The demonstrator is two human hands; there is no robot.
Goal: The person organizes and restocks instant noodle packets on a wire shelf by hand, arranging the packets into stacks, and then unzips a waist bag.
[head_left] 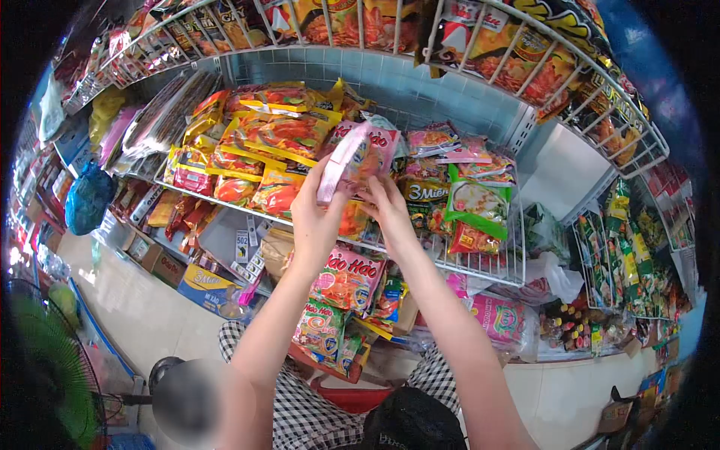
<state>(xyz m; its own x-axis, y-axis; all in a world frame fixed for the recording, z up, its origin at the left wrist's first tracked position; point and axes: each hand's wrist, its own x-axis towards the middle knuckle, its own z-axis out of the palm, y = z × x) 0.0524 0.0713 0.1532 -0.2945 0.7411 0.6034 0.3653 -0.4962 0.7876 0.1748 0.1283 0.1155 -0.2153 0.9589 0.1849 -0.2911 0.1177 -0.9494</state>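
Note:
Pink noodle packets (345, 161) are between my two hands over the middle of the wire shelf. My left hand (319, 199) is wrapped round the lower left side of a pink packet seen nearly edge-on. On the right, my right hand (384, 206) touches the packets' lower edge with bent fingers. Yellow and orange noodle packets (274, 135) lie piled on the shelf left of my hands. To the right are dark green packets (426, 191) and a bright green packet (476, 201). Below my forearms sit a pink packet (346, 279) and green packets (319, 326).
Wire baskets (360, 26) holding more packets hang above the shelf (480, 274). A blue bag (88, 196) hangs at the left. Cartons (204, 289) stand below it. Bottles (577, 330) are at the lower right, and a green fan (52, 367) is at the lower left.

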